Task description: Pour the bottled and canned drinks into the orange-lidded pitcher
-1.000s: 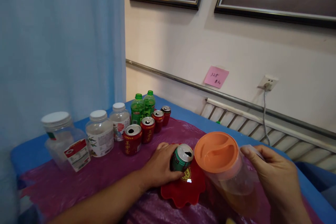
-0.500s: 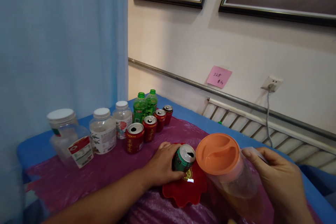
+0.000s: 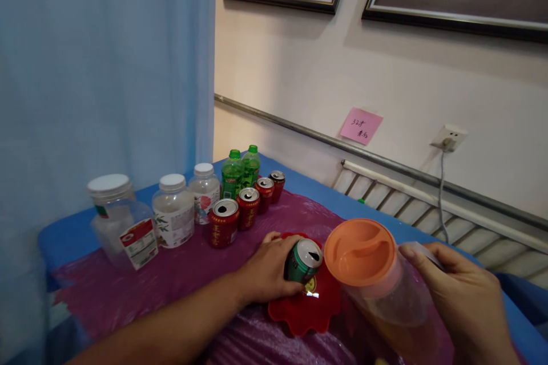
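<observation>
My left hand (image 3: pixel 268 268) is wrapped round an opened green can (image 3: pixel 303 261), tilted toward the right over a red scalloped dish (image 3: pixel 302 311). My right hand (image 3: pixel 464 296) grips the handle of a clear pitcher (image 3: pixel 385 291) with an orange lid (image 3: pixel 359 251); amber liquid shows in its lower part. The pitcher leans left, its lid rim close to the can's top.
Several red cans (image 3: pixel 223 222), two green bottles (image 3: pixel 233 174) and three white-capped clear jars (image 3: pixel 173 210) line the far left of the purple-covered table (image 3: pixel 171 279). A blue curtain (image 3: pixel 98 68) hangs on the left. A radiator (image 3: pixel 428 211) and wall socket (image 3: pixel 447 138) are behind.
The view has shifted slightly, so everything sits a little further right in the picture. Both hands keep the same hold on the can and pitcher.
</observation>
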The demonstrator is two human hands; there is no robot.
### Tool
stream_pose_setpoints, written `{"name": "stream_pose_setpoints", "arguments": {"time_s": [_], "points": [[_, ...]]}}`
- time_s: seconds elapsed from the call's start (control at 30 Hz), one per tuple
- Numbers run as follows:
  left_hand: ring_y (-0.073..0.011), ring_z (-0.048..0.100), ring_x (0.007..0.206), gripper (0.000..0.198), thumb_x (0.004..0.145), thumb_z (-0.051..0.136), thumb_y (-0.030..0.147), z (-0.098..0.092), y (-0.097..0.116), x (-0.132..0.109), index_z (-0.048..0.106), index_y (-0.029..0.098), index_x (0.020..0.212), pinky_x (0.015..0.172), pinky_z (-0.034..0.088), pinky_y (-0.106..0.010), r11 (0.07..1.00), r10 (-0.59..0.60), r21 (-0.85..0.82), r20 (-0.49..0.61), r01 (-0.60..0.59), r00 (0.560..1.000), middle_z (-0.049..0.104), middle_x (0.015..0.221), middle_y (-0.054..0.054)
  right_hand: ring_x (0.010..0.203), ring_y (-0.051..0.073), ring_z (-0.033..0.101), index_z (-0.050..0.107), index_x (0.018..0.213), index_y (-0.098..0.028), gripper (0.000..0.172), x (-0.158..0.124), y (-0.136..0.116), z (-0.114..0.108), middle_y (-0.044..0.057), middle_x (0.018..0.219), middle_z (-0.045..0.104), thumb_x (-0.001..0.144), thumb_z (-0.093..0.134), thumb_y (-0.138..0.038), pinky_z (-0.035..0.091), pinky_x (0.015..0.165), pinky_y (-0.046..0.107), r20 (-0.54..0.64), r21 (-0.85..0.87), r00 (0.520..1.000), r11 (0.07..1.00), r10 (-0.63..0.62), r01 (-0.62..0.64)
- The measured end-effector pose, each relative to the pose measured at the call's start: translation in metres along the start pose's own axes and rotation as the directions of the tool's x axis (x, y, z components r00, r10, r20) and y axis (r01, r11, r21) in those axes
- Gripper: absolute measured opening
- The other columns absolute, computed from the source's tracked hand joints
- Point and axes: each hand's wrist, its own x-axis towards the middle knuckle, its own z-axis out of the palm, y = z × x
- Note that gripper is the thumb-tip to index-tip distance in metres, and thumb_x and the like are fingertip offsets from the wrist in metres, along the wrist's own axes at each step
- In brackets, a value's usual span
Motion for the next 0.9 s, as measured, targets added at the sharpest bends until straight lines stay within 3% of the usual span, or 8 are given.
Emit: {"name": "stream_pose_setpoints", "arguments": {"time_s": [0.23,0.57,0.9], "points": [[-0.0301,0.062,0.116,0.07,0.066,0.082,0.039,0.0024,-0.0032,-0.0016,0.052,0.031,0.128,0.118,0.02,-0.051,1.0,0.003,0.029,0.037,-0.004,0.999,0.069,0.12,-0.003,0.059,0.014,0.05,0.073,0.066,-0.02,0.042,-0.0042,-0.0073,-0.0004,-0.002,0.062,0.059,0.063,0.076,-0.062,0.039,0.047,0.022,-0.005,-0.048,1.0,0.999,-0.009,0.008],[-0.0306,0.065,0.113,0.062,0.068,0.079,0.041,0.0038,-0.0018,-0.0023,0.055,0.03,0.124,0.116,0.024,-0.051,0.999,0.015,0.035,0.013,-0.015,1.0,0.071,0.116,-0.003,0.058,0.018,0.058,0.077,0.075,-0.019,0.037,-0.0059,-0.004,-0.0012,0.001,0.066,0.068,0.067,0.08,-0.055,0.039,0.044,0.024,0.013,-0.005,0.995,0.995,-0.104,0.104],[-0.028,0.062,0.119,0.066,0.066,0.083,0.034,0.002,-0.002,-0.0022,0.054,0.032,0.126,0.117,0.024,-0.047,0.999,0.044,-0.027,0.026,-0.043,0.999,0.069,0.124,0.0,0.066,0.018,0.059,0.075,0.075,-0.02,0.046,-0.0052,-0.0007,0.0013,-0.001,0.074,0.07,0.065,0.078,-0.065,0.038,0.046,0.024,0.04,-0.058,0.999,0.998,-0.002,0.004]]}}
